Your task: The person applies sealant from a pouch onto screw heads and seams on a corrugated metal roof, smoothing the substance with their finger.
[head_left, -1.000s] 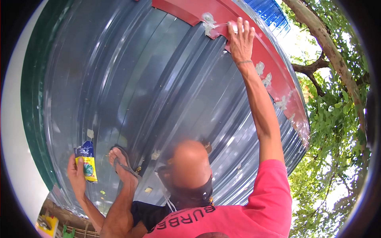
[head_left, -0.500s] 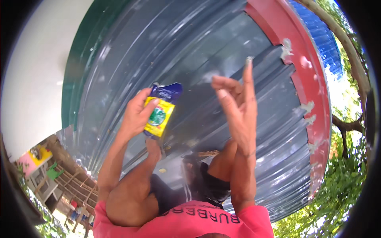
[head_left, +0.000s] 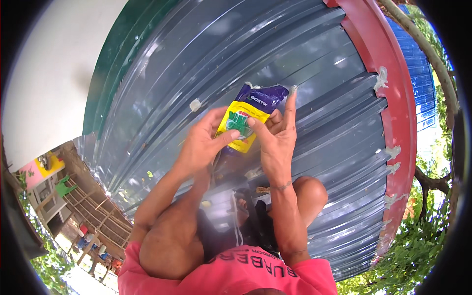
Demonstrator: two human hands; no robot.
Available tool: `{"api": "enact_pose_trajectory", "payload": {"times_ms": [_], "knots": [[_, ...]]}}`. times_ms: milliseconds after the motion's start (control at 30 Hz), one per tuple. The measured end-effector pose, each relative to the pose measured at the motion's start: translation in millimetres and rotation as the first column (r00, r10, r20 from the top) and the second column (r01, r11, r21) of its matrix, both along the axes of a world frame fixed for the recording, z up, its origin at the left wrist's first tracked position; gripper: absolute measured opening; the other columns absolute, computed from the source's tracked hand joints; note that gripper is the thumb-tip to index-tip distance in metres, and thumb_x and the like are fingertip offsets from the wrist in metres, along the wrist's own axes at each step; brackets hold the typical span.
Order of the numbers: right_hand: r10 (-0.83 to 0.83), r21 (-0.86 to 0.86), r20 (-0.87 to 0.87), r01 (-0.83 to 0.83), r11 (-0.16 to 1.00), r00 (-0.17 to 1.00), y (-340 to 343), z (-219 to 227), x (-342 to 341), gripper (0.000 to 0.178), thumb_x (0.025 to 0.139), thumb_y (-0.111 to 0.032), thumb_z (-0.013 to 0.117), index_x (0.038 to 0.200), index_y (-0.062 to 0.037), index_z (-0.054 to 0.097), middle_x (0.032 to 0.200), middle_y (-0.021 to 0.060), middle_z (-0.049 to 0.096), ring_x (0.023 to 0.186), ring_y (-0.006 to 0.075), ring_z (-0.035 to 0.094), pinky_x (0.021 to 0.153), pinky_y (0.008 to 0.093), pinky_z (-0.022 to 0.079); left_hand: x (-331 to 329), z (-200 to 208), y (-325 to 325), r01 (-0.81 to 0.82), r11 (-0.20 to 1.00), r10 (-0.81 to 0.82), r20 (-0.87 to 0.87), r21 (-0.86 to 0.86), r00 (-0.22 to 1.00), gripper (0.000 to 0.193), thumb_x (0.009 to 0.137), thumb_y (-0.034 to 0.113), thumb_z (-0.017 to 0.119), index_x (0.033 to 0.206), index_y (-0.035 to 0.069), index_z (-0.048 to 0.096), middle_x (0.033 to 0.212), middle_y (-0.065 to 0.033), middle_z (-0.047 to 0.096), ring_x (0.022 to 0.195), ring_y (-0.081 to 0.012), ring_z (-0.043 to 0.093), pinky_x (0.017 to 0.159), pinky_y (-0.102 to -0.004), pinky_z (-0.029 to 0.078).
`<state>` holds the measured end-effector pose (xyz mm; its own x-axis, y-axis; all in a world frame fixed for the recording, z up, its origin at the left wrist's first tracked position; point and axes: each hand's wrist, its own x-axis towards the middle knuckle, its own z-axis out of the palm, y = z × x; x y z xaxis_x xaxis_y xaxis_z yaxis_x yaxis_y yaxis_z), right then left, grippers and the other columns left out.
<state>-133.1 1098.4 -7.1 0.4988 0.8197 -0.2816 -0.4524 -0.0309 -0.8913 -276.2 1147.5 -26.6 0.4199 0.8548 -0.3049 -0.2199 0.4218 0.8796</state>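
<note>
Both of my hands grip a soft blue and yellow pouch (head_left: 246, 110) with a green picture on its front, held above the grey ribbed metal roof (head_left: 196, 59). My left hand (head_left: 196, 145) pinches its left side, thumb on the front. From the right, my right hand (head_left: 278, 142) presses its thumb on the front, and its other fingers are partly hidden behind. The right index finger points up past the pouch, with grey paste (head_left: 294, 89) on its tip. Along the pouch's top edge there is some pale paste.
Red metal trim (head_left: 393, 128) runs down the roof's right edge, with several grey paste dabs (head_left: 382, 78) on it. A pale lump (head_left: 195, 104) lies on the roof left of the pouch. A white wall (head_left: 49, 83) stands at the left. Tree branches (head_left: 432, 44) rise at the right.
The pouch and my left hand have moved right and slightly up in view. My right hand, apart from the pouch before, has come in and taken hold of its right side.
</note>
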Motion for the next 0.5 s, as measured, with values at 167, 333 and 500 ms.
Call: {"api": "enact_pose_trajectory", "payload": {"times_ms": [167, 333, 500], "knots": [[0.053, -0.057, 0.014, -0.052, 0.997, 0.999, -4.9, -6.4, -1.3, 0.111, 0.084, 0.012, 0.072, 0.163, -0.0061, -0.003, 0.106, 0.0138, 0.069, 0.094, 0.0182, 0.07, 0.084, 0.0319, 0.058, -17.0, -15.2, -4.1, 0.43, 0.901, -0.433, -0.171, -0.057, 0.885, 0.027, 0.102, 0.02, 0.062, 0.123, 0.003, 0.066, 0.104, -0.0061, 0.075, 0.095, -0.0107, 0.067, 0.084, -0.0306, 0.054], [-0.017, -0.067, -0.023, 0.015, 0.998, 1.0, -10.7, 1.1, 28.0, 0.111, 0.081, 0.014, 0.073, 0.162, -0.0009, -0.003, 0.097, 0.0142, 0.072, 0.083, 0.0169, 0.071, 0.079, 0.0297, 0.059, -15.5, -3.8, -7.0, 0.546, 0.828, -0.484, -0.331, 0.126, 0.81, 0.031, 0.101, 0.026, 0.061, 0.123, 0.004, 0.064, 0.102, -0.0079, 0.075, 0.091, -0.0176, 0.071, 0.083, -0.0348, 0.054], [0.027, -0.115, 0.079, -0.017, 0.993, 0.997, -18.1, 7.9, 40.7, 0.111, 0.08, 0.013, 0.074, 0.161, 0.0014, -0.001, 0.092, 0.014, 0.072, 0.081, 0.0148, 0.07, 0.076, 0.0289, 0.058, -24.0, 2.0, -10.5, 0.633, 0.772, -0.565, -0.393, 0.058, 0.725, 0.031, 0.099, 0.029, 0.061, 0.12, 0.006, 0.066, 0.099, -0.0105, 0.074, 0.09, -0.0265, 0.069, 0.085, -0.0391, 0.051]]}}
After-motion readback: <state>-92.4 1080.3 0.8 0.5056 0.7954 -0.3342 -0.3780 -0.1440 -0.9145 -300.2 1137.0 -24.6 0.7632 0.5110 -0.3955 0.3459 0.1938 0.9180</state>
